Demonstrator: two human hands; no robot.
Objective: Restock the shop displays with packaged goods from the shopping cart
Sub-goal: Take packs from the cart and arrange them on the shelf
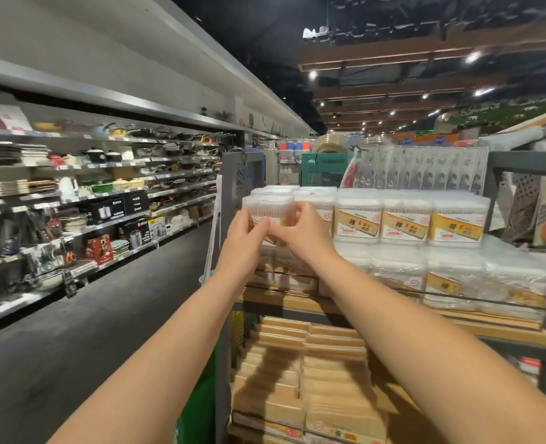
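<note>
A wall of shelves [98, 187] stocked with cookware runs along the left. Left hand [246, 237] and right hand [300, 230] together grip one clear box of cotton swabs [266, 208], fingers curled around its front. The box sits at the left end of the top row of matching boxes [406, 219] on the wooden display shelf [489, 328].

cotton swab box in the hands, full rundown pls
The cotton swab box is a clear, rounded plastic tub packed with pale-stemmed swabs, a yellow label partly hidden low on its front. It sits upright at the left end of the top row on the wooden shelf, stacked on lower packs beside identical boxes. The left hand and right hand both pinch its front and sides.
</note>
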